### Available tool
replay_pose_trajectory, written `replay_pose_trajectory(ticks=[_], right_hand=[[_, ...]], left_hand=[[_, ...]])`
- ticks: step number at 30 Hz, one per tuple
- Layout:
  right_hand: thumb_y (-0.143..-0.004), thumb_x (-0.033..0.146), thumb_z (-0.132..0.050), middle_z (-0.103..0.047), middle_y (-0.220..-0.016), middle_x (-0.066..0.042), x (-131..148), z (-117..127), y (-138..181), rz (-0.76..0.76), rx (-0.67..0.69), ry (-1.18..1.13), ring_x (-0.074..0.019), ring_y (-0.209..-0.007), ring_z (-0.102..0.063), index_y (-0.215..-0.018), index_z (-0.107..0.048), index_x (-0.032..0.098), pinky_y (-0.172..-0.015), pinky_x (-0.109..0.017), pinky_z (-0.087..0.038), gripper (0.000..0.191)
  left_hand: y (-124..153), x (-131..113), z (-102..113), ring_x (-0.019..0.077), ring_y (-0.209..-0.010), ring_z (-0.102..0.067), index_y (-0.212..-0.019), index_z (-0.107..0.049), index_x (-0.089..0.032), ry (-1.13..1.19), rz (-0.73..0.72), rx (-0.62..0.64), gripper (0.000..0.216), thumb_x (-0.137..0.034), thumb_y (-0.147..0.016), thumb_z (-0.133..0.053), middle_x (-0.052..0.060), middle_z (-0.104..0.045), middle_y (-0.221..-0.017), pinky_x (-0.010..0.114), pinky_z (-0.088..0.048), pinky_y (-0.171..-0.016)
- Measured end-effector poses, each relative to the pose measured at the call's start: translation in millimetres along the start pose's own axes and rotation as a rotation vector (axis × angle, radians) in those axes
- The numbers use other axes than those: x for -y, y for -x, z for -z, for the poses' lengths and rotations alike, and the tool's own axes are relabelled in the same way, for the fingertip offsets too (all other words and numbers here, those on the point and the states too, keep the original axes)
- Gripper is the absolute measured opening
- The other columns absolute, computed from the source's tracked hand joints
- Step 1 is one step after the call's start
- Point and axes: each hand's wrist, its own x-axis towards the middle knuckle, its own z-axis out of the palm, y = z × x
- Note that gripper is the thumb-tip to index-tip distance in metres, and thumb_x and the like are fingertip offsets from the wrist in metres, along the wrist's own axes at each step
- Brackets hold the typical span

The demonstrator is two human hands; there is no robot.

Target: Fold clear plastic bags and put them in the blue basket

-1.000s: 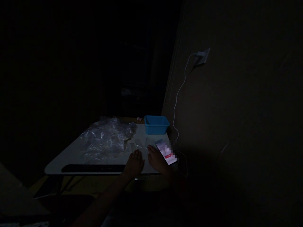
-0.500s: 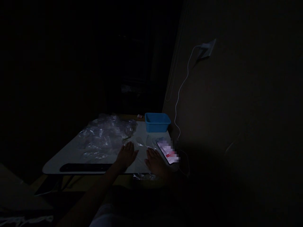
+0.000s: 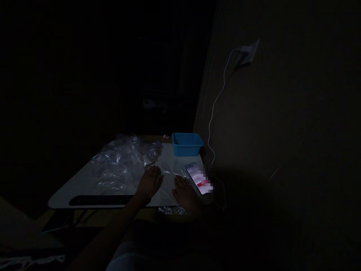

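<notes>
In dim light, my left hand lies palm down on a clear plastic bag near the front of the white table. Its fingers are stretched out, close to the heap of crumpled clear plastic bags. My right hand rests flat at the bag's other side, fingers extended, just left of a lit phone. The thin bag between the hands is hard to make out, and part of it hangs over the front edge. Neither hand grips anything visible.
A blue plastic basin stands at the back right, beside a small white item. A black slot strip runs along the table's front edge. On the right wall, a white cable drops from an outlet.
My left hand has shifted slightly to the left and away from me. My right hand stays nearly in place. The camera view has tilted a little.
</notes>
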Motion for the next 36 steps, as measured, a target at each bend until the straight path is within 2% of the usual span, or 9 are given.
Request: replay_pose_trajectory(ticks=[7, 10, 14, 16, 20, 27, 31, 36], right_hand=[[-0.085, 0.034, -0.031, -0.032, -0.132, -0.016, 17.6, -2.9, -10.5, -0.019, 0.06, -0.038, -0.022, -0.124, -0.024, -0.125, -0.036, 0.004, -0.101, -0.039, -0.02, 0.05], [-0.085, 0.034, -0.03, -0.031, -0.133, -0.016, 29.4, -4.6, -16.4, -0.028, 0.074, -0.062, -0.0219, -0.124, -0.023, -0.125, -0.036, 0.004, -0.101, -0.039, -0.019, 0.05], [-0.085, 0.034, -0.03, -0.031, -0.133, -0.016, 35.1, -5.0, -20.3, -0.015, 0.076, -0.084, -0.0219, -0.124, -0.023, -0.125, -0.035, 0.004, -0.102, -0.038, -0.018, 0.05], [-0.085, 0.034, -0.03, -0.031, -0.133, -0.016, 32.1, -4.6, -20.2, -0.006, 0.083, -0.095, -0.0213, -0.124, -0.023, -0.126, -0.033, 0.004, -0.101, -0.038, -0.019, 0.051], [-0.086, 0.033, -0.028, -0.03, -0.134, -0.016, 16.9, -0.3, -16.5, -0.032, 0.093, -0.08, -0.0216, -0.125, -0.022, -0.127, -0.032, 0.003, -0.101, -0.038, -0.02, 0.051], [-0.088, 0.036, -0.023, -0.033, -0.132, -0.017, -10.5, 9.1, -8.1, -0.059, 0.072, -0.013, -0.0227, -0.123, -0.026, -0.125, -0.035, 0.002, -0.101, -0.039, -0.02, 0.052], [-0.087, 0.036, -0.025, -0.034, -0.132, -0.016, -14.9, 6.2, -7.3, -0.059, 0.033, 0.009, -0.0223, -0.123, -0.027, -0.125, -0.036, 0.003, -0.1, -0.038, -0.021, 0.051], [-0.087, 0.035, -0.027, -0.035, -0.131, -0.016, -14.9, 5.4, -7.1, -0.018, 0.025, -0.004, -0.0207, -0.122, -0.028, -0.125, -0.036, 0.004, -0.1, -0.036, -0.023, 0.049]], left_hand=[[8.0, -7.7, -3.3, 0.0211, -0.12, -0.034, -0.119, -0.043, -0.006, 0.068, -0.087, 0.052, 0.044, -0.025, -0.084, -0.024, 0.014, -0.045, -0.125, 0.034, -0.029, -0.099], [14.0, -11.0, -5.8, 0.0216, -0.122, -0.03, -0.123, -0.039, -0.007, 0.047, -0.112, 0.106, 0.045, -0.027, -0.086, -0.022, 0.013, -0.04, -0.129, 0.037, -0.028, -0.099], [21.9, -9.6, -3.8, 0.0253, -0.123, -0.028, -0.122, -0.041, -0.01, -0.043, -0.075, 0.173, 0.046, -0.032, -0.086, -0.022, 0.014, -0.038, -0.131, 0.043, -0.023, -0.098], [23.8, -8.5, -2.1, 0.026, -0.123, -0.026, -0.122, -0.042, -0.012, -0.08, -0.061, 0.185, 0.046, -0.033, -0.086, -0.022, 0.013, -0.037, -0.131, 0.044, -0.021, -0.098], [24.2, -8.1, -2.3, 0.0264, -0.124, -0.025, -0.124, -0.037, -0.008, -0.126, -0.052, 0.169, 0.05, -0.036, -0.086, -0.021, 0.016, -0.033, -0.132, 0.044, -0.02, -0.098], [24.6, -6.0, -6.3, 0.0266, -0.123, -0.027, -0.126, -0.035, -0.007, -0.173, -0.072, 0.14, 0.053, -0.039, -0.086, -0.021, 0.015, -0.033, -0.132, 0.043, -0.022, -0.097], [24.6, -1.1, -4.3, 0.0273, -0.123, -0.027, -0.125, -0.035, -0.007, -0.177, -0.082, 0.145, 0.053, -0.039, -0.086, -0.02, 0.016, -0.033, -0.133, 0.044, -0.021, -0.097], [28.5, 17.0, 2.4, 0.0275, -0.122, -0.029, -0.12, -0.042, -0.012, -0.158, -0.107, 0.187, 0.047, -0.036, -0.086, -0.021, 0.015, -0.038, -0.13, 0.047, -0.022, -0.095]])
